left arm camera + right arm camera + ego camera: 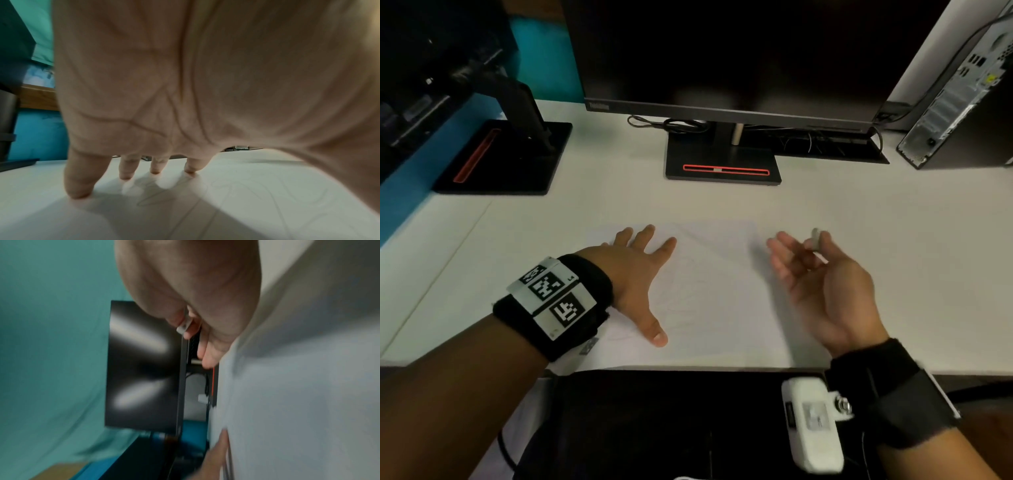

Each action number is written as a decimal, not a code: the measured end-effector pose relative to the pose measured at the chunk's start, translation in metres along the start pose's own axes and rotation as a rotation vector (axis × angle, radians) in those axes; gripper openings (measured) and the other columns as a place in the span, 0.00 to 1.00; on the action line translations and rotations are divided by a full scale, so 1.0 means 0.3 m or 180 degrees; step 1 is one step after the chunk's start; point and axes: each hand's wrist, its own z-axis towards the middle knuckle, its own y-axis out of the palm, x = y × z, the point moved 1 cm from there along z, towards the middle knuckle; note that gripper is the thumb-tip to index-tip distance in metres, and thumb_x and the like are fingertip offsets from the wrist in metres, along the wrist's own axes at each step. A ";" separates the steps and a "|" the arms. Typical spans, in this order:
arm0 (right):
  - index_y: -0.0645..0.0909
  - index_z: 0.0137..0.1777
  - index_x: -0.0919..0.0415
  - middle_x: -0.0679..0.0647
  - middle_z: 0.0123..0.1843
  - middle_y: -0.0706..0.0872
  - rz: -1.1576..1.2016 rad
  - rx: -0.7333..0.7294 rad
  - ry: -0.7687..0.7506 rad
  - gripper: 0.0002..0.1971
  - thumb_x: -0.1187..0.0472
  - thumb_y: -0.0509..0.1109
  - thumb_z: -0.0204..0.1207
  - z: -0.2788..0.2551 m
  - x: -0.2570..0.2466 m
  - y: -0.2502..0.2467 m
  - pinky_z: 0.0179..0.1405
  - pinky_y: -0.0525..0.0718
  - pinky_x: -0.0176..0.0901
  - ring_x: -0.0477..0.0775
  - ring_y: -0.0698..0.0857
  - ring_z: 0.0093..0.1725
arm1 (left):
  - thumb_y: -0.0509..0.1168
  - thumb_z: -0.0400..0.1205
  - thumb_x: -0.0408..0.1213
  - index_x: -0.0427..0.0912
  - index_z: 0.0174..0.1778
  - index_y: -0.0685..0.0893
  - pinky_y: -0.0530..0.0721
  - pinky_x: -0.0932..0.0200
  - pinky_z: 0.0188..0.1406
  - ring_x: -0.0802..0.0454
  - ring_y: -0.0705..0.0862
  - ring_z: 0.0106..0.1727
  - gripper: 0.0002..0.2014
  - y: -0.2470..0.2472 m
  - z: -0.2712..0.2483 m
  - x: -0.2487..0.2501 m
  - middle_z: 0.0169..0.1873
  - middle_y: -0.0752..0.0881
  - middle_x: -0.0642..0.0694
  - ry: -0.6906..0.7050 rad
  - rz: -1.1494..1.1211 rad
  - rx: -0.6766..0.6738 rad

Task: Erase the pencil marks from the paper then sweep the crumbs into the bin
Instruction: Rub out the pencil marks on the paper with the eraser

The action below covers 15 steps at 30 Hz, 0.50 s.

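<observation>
A white sheet of paper [715, 287] with faint pencil scribbles lies on the white desk [893, 240] in front of me. My left hand [640, 274] presses flat on the paper's left part, fingers spread; the left wrist view shows its fingertips [125, 176] touching the sheet beside pencil lines [236, 186]. My right hand [822, 274] hovers at the paper's right edge, palm turned inward. It pinches a small whitish eraser [815, 238] between thumb and forefinger; the eraser [184, 328] shows in the blurred right wrist view too. No bin is in view.
A black monitor [722, 51] on a stand with a red strip [726, 169] stands behind the paper. A second monitor stand [503, 157] sits at the back left, a computer tower [969, 102] at the back right. The desk's front edge runs just below my wrists.
</observation>
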 end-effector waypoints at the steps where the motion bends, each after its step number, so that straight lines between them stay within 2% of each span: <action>1: 0.78 0.38 0.59 0.67 0.56 0.89 -0.0166 -0.0250 0.0306 0.15 0.56 0.63 0.86 -0.041 0.037 0.017 0.56 0.91 0.51 0.65 0.90 0.59 | 0.80 0.54 0.74 0.59 0.84 0.24 0.47 0.31 0.85 0.40 0.26 0.85 0.79 0.003 0.000 0.003 0.83 0.22 0.48 0.0003 -0.0001 0.0001; 3: 0.79 0.39 0.62 0.73 0.59 0.89 -0.0876 -0.0721 0.0980 0.12 0.57 0.65 0.82 -0.115 0.126 0.033 0.59 0.90 0.55 0.70 0.89 0.62 | 0.80 0.55 0.73 0.58 0.84 0.24 0.45 0.32 0.86 0.39 0.26 0.85 0.79 0.008 0.001 0.012 0.83 0.22 0.47 0.0012 0.0005 0.0014; 5: 0.81 0.48 0.67 0.76 0.62 0.88 -0.1433 -0.0909 0.1513 0.11 0.58 0.65 0.83 -0.136 0.176 0.018 0.64 0.87 0.60 0.72 0.89 0.63 | 0.80 0.55 0.74 0.58 0.84 0.24 0.44 0.33 0.85 0.38 0.27 0.85 0.79 0.012 -0.001 0.018 0.83 0.22 0.46 0.0018 0.0032 0.0020; 6: 0.82 0.54 0.72 0.77 0.63 0.87 -0.1424 -0.0858 0.1616 0.15 0.57 0.64 0.84 -0.123 0.171 0.007 0.65 0.86 0.60 0.71 0.89 0.63 | 0.79 0.55 0.74 0.58 0.84 0.24 0.44 0.33 0.85 0.38 0.26 0.85 0.79 0.013 -0.003 0.019 0.83 0.22 0.46 0.0022 0.0039 0.0019; 7: 0.81 0.58 0.77 0.77 0.63 0.87 -0.1192 -0.0676 0.1582 0.20 0.56 0.63 0.84 -0.090 0.149 -0.009 0.64 0.86 0.58 0.70 0.90 0.61 | 0.80 0.56 0.73 0.58 0.84 0.24 0.44 0.33 0.85 0.38 0.26 0.85 0.79 0.014 -0.005 0.019 0.83 0.22 0.46 0.0024 0.0034 0.0015; 8: 0.82 0.57 0.78 0.75 0.62 0.87 -0.0885 -0.0405 0.1391 0.21 0.55 0.63 0.83 -0.054 0.113 -0.018 0.63 0.86 0.57 0.68 0.91 0.59 | 0.80 0.56 0.73 0.58 0.84 0.23 0.43 0.33 0.85 0.38 0.26 0.85 0.79 0.015 -0.008 0.019 0.83 0.22 0.46 0.0023 0.0020 0.0013; 10: 0.81 0.44 0.67 0.70 0.58 0.87 -0.0423 0.0127 0.0675 0.15 0.55 0.62 0.85 0.011 0.031 -0.023 0.61 0.88 0.54 0.64 0.92 0.54 | 0.80 0.56 0.74 0.58 0.84 0.23 0.44 0.32 0.85 0.38 0.26 0.85 0.79 0.015 -0.012 0.019 0.83 0.22 0.46 0.0012 0.0006 0.0008; 12: 0.77 0.39 0.59 0.65 0.58 0.86 -0.0333 0.0260 0.0108 0.16 0.54 0.61 0.89 0.021 -0.017 -0.015 0.58 0.89 0.53 0.62 0.91 0.56 | 0.80 0.55 0.74 0.58 0.84 0.24 0.45 0.31 0.85 0.38 0.26 0.85 0.79 0.014 -0.012 0.021 0.83 0.22 0.46 0.0012 0.0017 0.0001; 13: 0.78 0.39 0.59 0.64 0.59 0.87 -0.0328 0.0130 0.0137 0.17 0.53 0.61 0.89 0.003 -0.012 0.001 0.54 0.90 0.51 0.61 0.91 0.57 | 0.80 0.55 0.73 0.58 0.84 0.24 0.45 0.31 0.85 0.38 0.26 0.85 0.79 0.012 -0.011 0.020 0.83 0.22 0.46 0.0010 0.0021 0.0002; 15: 0.80 0.44 0.63 0.67 0.59 0.89 -0.0707 -0.0367 0.0785 0.16 0.54 0.60 0.89 -0.050 0.059 0.034 0.52 0.92 0.51 0.63 0.92 0.56 | 0.80 0.56 0.73 0.58 0.84 0.23 0.44 0.32 0.85 0.38 0.26 0.85 0.79 0.013 -0.010 0.023 0.83 0.22 0.45 -0.0002 0.0021 -0.0013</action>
